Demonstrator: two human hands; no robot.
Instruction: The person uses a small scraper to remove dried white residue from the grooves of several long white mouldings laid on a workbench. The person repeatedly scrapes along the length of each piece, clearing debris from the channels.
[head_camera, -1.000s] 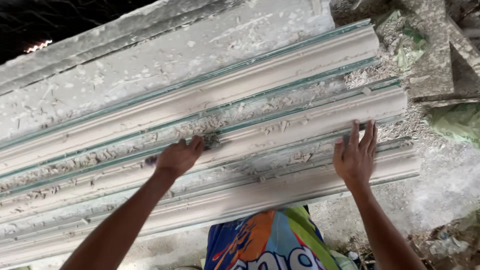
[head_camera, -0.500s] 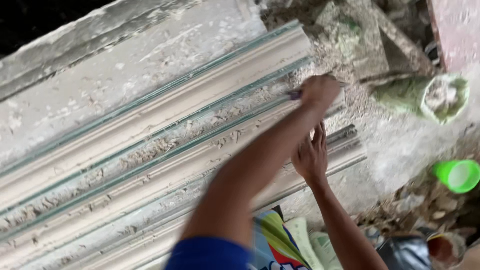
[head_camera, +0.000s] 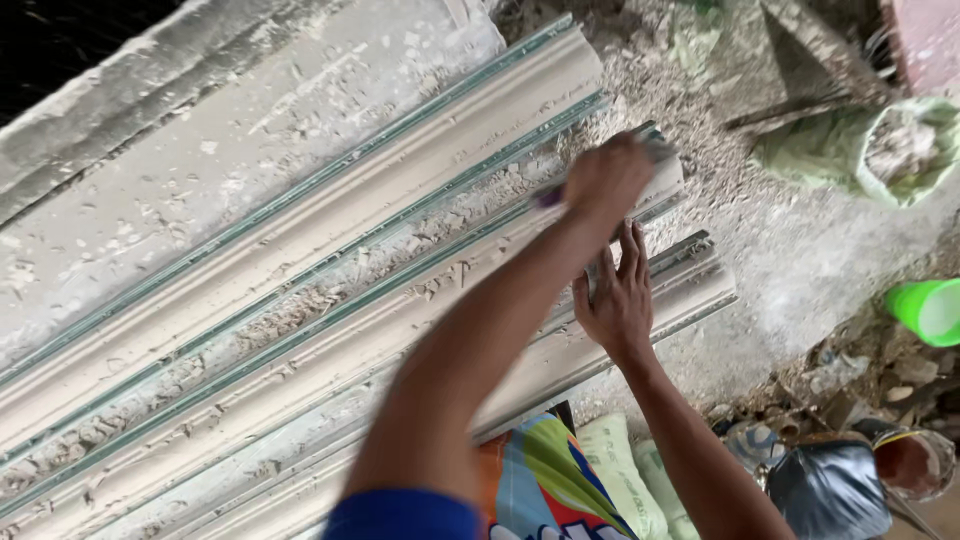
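L hand (head_camera: 607, 180) is closed on a small tool w/ purple handle (head_camera: 551, 196), fingers clamped round it, pressed near the far end of the middle plaster moulding strip (head_camera: 330, 330); tool tip hidden by the hand and blurred, can't tell the type. L arm crosses over the R one. R hand (head_camera: 617, 300) lies flat on the next strip (head_camera: 690, 290), fingers together and extended, holding nothing; looks like bracing, so the piece doesn't shift under tool pressure. Strips lie side by side lengthwise, w/ greenish glass-like dividers (head_camera: 300, 195) between them, prob. mould edges.

Surface: rough grey slab (head_camera: 250, 130), crusted w/ plaster crumbs. Around it: dusty rubble floor (head_camera: 800, 250), green sack (head_camera: 880, 150) w/ debris, green cup (head_camera: 925, 310), metal tins (head_camera: 850, 485), colourful printed bags (head_camera: 550, 480) under the bench edge.
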